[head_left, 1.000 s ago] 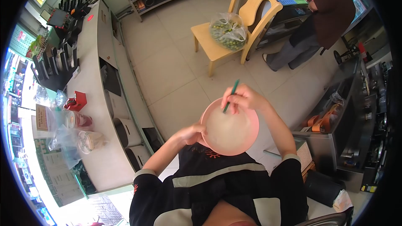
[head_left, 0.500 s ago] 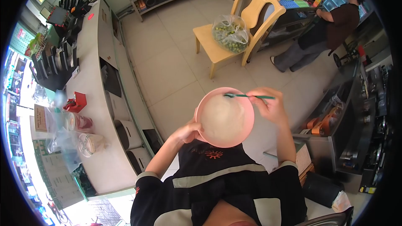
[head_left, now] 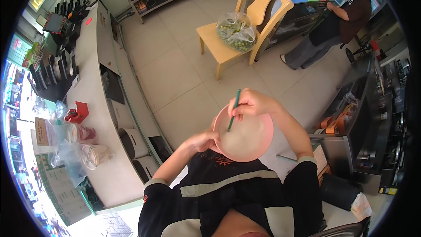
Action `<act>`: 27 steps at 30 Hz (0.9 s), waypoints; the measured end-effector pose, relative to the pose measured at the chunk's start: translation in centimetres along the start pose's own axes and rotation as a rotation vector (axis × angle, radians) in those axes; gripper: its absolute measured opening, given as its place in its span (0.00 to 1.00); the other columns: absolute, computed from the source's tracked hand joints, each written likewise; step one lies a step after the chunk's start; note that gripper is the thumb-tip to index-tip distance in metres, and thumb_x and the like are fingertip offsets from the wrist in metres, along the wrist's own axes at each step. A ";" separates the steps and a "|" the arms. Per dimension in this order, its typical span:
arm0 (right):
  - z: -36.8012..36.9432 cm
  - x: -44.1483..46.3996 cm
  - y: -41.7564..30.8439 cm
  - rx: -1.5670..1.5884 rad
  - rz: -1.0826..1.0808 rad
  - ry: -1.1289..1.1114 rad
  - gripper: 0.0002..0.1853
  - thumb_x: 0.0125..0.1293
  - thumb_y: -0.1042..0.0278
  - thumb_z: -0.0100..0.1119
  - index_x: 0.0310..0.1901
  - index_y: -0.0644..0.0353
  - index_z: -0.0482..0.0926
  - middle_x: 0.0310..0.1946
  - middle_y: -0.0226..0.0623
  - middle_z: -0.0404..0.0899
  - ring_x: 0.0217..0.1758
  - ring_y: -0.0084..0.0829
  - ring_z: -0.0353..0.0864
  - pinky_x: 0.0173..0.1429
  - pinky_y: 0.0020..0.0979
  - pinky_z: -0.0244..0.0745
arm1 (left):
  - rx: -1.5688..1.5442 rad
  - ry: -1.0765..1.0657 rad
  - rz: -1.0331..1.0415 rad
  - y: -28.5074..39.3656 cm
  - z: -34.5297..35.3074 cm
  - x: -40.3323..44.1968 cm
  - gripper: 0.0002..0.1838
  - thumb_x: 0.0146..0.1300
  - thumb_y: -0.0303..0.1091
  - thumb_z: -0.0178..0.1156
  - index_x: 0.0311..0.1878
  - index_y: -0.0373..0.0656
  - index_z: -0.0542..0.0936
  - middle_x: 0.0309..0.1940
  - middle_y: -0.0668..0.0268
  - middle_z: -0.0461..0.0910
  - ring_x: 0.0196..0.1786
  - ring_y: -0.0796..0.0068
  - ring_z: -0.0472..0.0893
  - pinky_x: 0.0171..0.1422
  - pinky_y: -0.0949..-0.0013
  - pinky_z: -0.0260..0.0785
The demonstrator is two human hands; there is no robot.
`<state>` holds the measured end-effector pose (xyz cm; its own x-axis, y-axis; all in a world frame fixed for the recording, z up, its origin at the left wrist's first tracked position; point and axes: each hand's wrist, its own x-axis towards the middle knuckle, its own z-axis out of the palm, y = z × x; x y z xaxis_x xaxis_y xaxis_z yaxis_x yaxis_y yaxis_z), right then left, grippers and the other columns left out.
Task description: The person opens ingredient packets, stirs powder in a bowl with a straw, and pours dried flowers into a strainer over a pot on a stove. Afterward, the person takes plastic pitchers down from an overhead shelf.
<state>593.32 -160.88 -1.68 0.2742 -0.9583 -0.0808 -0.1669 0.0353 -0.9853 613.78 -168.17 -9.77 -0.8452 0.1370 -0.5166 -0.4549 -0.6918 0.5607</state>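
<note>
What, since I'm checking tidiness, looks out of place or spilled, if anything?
The plastic bag of green produce rests on the wooden chair, a mildly odd spot because that's seating, not storage. I see no spill around the pink bowl in the left hand.

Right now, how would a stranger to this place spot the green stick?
Find the big dark top at the bottom of the view, then, just in front of it, the left hand gripping a pink bowl. Over that bowl, the right hand pinches the stick, which slants down toward the pale contents. Slim and dark green, it stands out from the wide pink bowl.
</note>
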 end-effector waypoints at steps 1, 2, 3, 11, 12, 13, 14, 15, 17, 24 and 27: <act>-0.5 -0.5 -0.6 -0.040 -0.071 -0.024 0.05 0.57 0.74 0.51 0.28 0.67 0.74 0.24 0.38 0.75 0.25 0.25 0.77 0.29 0.22 0.73 | -0.034 -0.004 0.009 -0.1 -0.2 0.0 0.32 0.41 0.28 0.49 0.55 0.33 0.59 0.44 0.53 0.69 0.43 0.59 0.74 0.44 0.53 0.70; -0.9 -1.2 -1.1 -0.081 -0.142 -0.049 0.04 0.56 0.76 0.52 0.28 0.68 0.74 0.24 0.39 0.75 0.25 0.26 0.77 0.29 0.23 0.73 | -0.068 -0.008 0.020 -0.1 -0.4 0.0 0.32 0.41 0.29 0.49 0.55 0.33 0.59 0.44 0.52 0.69 0.43 0.59 0.74 0.44 0.53 0.71; -1.3 -2.0 -1.6 -0.081 -0.142 -0.050 0.04 0.56 0.76 0.52 0.28 0.68 0.74 0.24 0.39 0.75 0.25 0.26 0.77 0.29 0.23 0.73 | -0.069 -0.007 0.021 0.0 -0.5 -0.2 0.32 0.41 0.29 0.49 0.55 0.33 0.59 0.44 0.52 0.69 0.43 0.59 0.74 0.44 0.53 0.71; -0.4 -7.9 -1.5 -0.519 -0.283 0.897 0.04 0.55 0.79 0.51 0.31 0.68 0.75 0.22 0.37 0.75 0.21 0.24 0.75 0.25 0.20 0.70 | -0.090 0.110 0.227 0.2 -0.6 -0.7 0.36 0.41 0.29 0.50 0.59 0.35 0.53 0.49 0.52 0.65 0.45 0.59 0.73 0.45 0.54 0.71; 0.5 -7.9 -0.5 -0.520 -0.282 0.899 0.04 0.55 0.79 0.51 0.31 0.68 0.75 0.22 0.37 0.75 0.21 0.24 0.75 0.25 0.20 0.70 | -0.089 0.109 0.226 0.1 -0.5 -0.7 0.36 0.41 0.29 0.50 0.59 0.35 0.53 0.49 0.52 0.65 0.45 0.59 0.73 0.45 0.54 0.71; 1.7 -7.4 1.0 -0.433 -0.224 1.062 0.05 0.57 0.77 0.50 0.31 0.68 0.75 0.22 0.36 0.75 0.21 0.22 0.75 0.24 0.19 0.69 | -0.071 0.143 0.274 0.1 -0.3 -0.6 0.38 0.42 0.29 0.50 0.60 0.36 0.50 0.50 0.52 0.64 0.46 0.60 0.73 0.45 0.55 0.71; 2.7 -6.9 2.5 -0.343 -0.163 1.224 0.06 0.58 0.75 0.49 0.31 0.68 0.74 0.21 0.34 0.74 0.20 0.20 0.74 0.22 0.18 0.67 | -0.052 0.177 0.322 0.0 -0.1 -0.5 0.39 0.42 0.30 0.50 0.61 0.37 0.48 0.51 0.52 0.62 0.47 0.60 0.72 0.45 0.55 0.71; 3.5 -6.4 4.2 -0.345 -0.161 1.227 0.06 0.58 0.75 0.49 0.31 0.68 0.74 0.21 0.34 0.74 0.20 0.20 0.74 0.22 0.18 0.67 | -0.051 0.173 0.320 -0.1 0.1 -0.3 0.39 0.42 0.30 0.50 0.61 0.37 0.48 0.51 0.52 0.62 0.47 0.60 0.72 0.45 0.55 0.71; 4.8 -5.4 6.8 0.133 -0.072 1.286 0.08 0.61 0.71 0.47 0.32 0.67 0.74 0.21 0.32 0.74 0.19 0.18 0.73 0.19 0.17 0.64 | -0.058 0.186 0.355 -0.2 0.4 -0.1 0.39 0.43 0.30 0.50 0.61 0.39 0.46 0.52 0.52 0.61 0.48 0.60 0.72 0.45 0.55 0.71; 5.6 -4.5 6.3 0.255 -0.076 1.096 0.09 0.62 0.70 0.45 0.32 0.67 0.73 0.21 0.33 0.73 0.18 0.18 0.72 0.20 0.17 0.65 | 0.001 0.203 0.287 -0.4 1.2 -0.3 0.39 0.43 0.28 0.49 0.61 0.39 0.45 0.51 0.52 0.61 0.47 0.59 0.72 0.45 0.55 0.72; 5.4 -5.0 6.2 0.025 -0.164 0.903 0.08 0.61 0.73 0.46 0.31 0.68 0.74 0.21 0.34 0.74 0.19 0.18 0.72 0.22 0.17 0.66 | -0.059 0.164 0.270 -0.8 0.6 0.0 0.39 0.42 0.28 0.49 0.61 0.38 0.46 0.51 0.52 0.62 0.47 0.59 0.72 0.45 0.55 0.72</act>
<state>595.98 -154.31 -8.14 -0.5529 -0.8092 0.1985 -0.1682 -0.1249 -0.9778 613.98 -167.16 -9.82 -0.8745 -0.1693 -0.4544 -0.1998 -0.7280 0.6558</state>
